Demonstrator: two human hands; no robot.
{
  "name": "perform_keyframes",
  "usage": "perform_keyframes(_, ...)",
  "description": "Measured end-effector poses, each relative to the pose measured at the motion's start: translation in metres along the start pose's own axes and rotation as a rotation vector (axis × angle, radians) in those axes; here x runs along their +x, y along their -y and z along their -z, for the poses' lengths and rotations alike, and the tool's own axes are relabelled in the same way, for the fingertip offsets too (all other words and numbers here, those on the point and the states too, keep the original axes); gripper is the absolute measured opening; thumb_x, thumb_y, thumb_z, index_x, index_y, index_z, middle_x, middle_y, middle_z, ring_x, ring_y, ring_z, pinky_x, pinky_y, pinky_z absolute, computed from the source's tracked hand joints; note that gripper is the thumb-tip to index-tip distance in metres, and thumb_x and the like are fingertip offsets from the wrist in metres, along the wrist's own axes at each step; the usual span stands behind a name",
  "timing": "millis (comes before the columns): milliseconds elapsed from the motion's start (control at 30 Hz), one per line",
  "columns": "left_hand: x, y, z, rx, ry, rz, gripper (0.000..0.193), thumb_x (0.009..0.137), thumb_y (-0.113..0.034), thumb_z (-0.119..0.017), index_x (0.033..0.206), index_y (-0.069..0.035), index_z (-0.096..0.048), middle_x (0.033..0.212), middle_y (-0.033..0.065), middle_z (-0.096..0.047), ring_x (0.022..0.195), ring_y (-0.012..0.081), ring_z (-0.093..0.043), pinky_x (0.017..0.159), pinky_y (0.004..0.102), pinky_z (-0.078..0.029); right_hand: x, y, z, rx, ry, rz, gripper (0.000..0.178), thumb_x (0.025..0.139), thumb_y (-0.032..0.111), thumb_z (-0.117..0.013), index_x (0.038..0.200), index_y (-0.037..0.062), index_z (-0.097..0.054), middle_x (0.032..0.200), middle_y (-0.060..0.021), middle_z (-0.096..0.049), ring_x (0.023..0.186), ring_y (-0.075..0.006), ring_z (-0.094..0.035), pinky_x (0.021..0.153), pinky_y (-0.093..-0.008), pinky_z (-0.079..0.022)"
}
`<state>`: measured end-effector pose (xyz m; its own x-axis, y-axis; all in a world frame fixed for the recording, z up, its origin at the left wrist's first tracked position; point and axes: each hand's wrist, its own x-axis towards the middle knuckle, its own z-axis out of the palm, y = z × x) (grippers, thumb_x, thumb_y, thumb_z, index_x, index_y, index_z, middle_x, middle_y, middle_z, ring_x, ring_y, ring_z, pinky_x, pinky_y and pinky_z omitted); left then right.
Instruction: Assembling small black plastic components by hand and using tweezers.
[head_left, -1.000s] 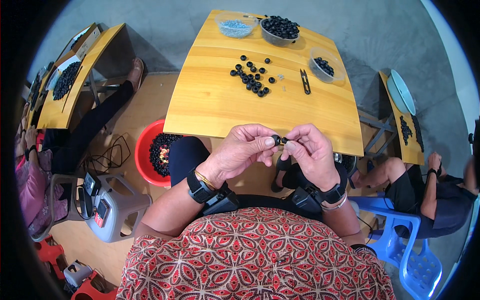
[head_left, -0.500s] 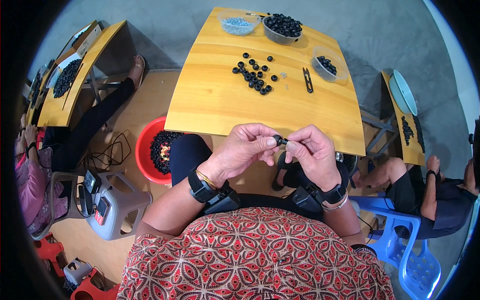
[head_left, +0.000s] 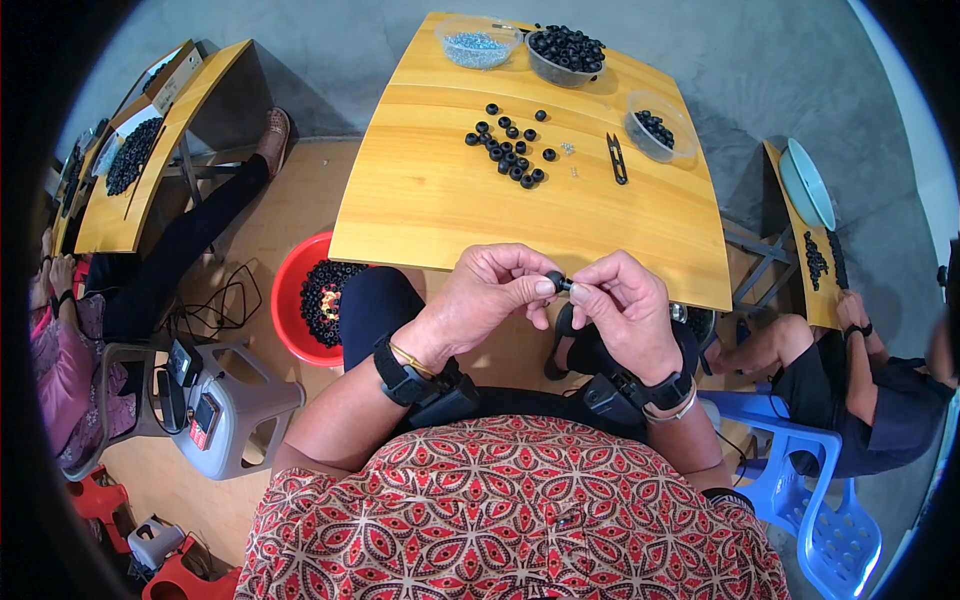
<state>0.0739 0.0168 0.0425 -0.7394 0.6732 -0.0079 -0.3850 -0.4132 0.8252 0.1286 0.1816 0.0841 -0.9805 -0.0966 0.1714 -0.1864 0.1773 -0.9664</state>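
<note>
My left hand point(head_left: 492, 298) pinches a small round black part point(head_left: 554, 280) between thumb and fingers, just off the near table edge. Close against it, my right hand point(head_left: 630, 312) is closed on a thin dark piece point(head_left: 567, 284) that meets the round part; its kind is too small to tell. On the wooden table point(head_left: 400, 200) beyond lie several loose round black parts point(head_left: 507, 148) with holes. Beside them are a few tiny clear bits point(head_left: 568, 148) and black thread snips point(head_left: 617, 160).
At the table's far side stand a tub of bluish clear bits point(head_left: 478, 48), a tub heaped with black parts point(head_left: 566, 52) and a third tub point(head_left: 660, 128). A red basin point(head_left: 290, 330) sits on the floor left of my knee. People work at side tables; a blue chair point(head_left: 800, 460) is at right.
My hands stay nearly in place, still pinching the small parts together. At the right, the other person's hand has moved up to the side table's edge.
</note>
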Motion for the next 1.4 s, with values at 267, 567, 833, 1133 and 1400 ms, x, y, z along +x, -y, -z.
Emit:
perform_keyframes(267,-0.001,-0.001,-0.001,0.072,0.012,-0.032,0.014,0.079,-0.007,-0.059,0.089,0.003,-0.059,0.077,0.0077,-0.059,0.063,0.0117,-0.056,0.057,0.0242,-0.051,0.0,0.003,-0.001,-0.135,-0.003,0.037,0.003,0.08,0.0,-0.054,0.08,-0.0001,-0.051,0.065,-0.0026,-0.055,0.054,-0.0059,-0.053,0.048,-0.0182,-0.042)
perform_keyframes(567,-0.002,-0.002,-0.001,0.085,0.003,-0.025,0.014,0.078,-0.007,-0.059,0.088,0.003,-0.059,0.071,0.007,-0.059,0.059,0.0118,-0.056,0.054,0.0239,-0.051,0.001,-0.003,0.002,-0.031,0.077,0.031,0.004,0.079,-0.003,-0.054,0.08,0.0006,-0.053,0.069,-0.0029,-0.054,0.058,-0.0069,-0.051,0.051,-0.0194,-0.041)
perform_keyframes(833,-0.003,0.001,0.007,-0.113,0.05,0.13,0.011,0.08,-0.009,-0.057,0.084,0.001,-0.059,0.07,0.0073,-0.059,0.057,0.012,-0.056,0.05,0.0261,-0.052,0.009,0.009,0.004,-0.42,0.206,0.445,0.014,0.069,-0.011,-0.052,0.076,0.0007,-0.053,0.071,-0.01,-0.052,0.062,-0.0227,-0.052,0.054,-0.0273,-0.041)
perform_keyframes(1133,-0.003,0.0,0.007,-0.315,0.142,0.264,0.015,0.083,-0.013,-0.054,0.086,0.002,-0.056,0.07,0.0051,-0.057,0.057,0.0109,-0.057,0.055,0.0253,-0.054,0.016,0.005,0.012,-0.459,0.306,0.545,0.019,0.066,-0.011,-0.053,0.081,0.0008,-0.055,0.075,-0.011,-0.053,0.066,-0.0247,-0.053,0.057,-0.0288,-0.044)
perform_keyframes(1400,-0.002,0.004,0.009,-0.307,0.148,0.224,0.015,0.084,-0.012,-0.053,0.089,0.002,-0.056,0.071,0.0059,-0.057,0.059,0.0126,-0.058,0.054,0.0246,-0.053,0.007,0.001,0.004,-0.447,0.144,0.454,0.021,0.069,-0.01,-0.055,0.086,0.0022,-0.057,0.078,-0.0104,-0.054,0.066,-0.0221,-0.056,0.057,-0.0268,-0.044)
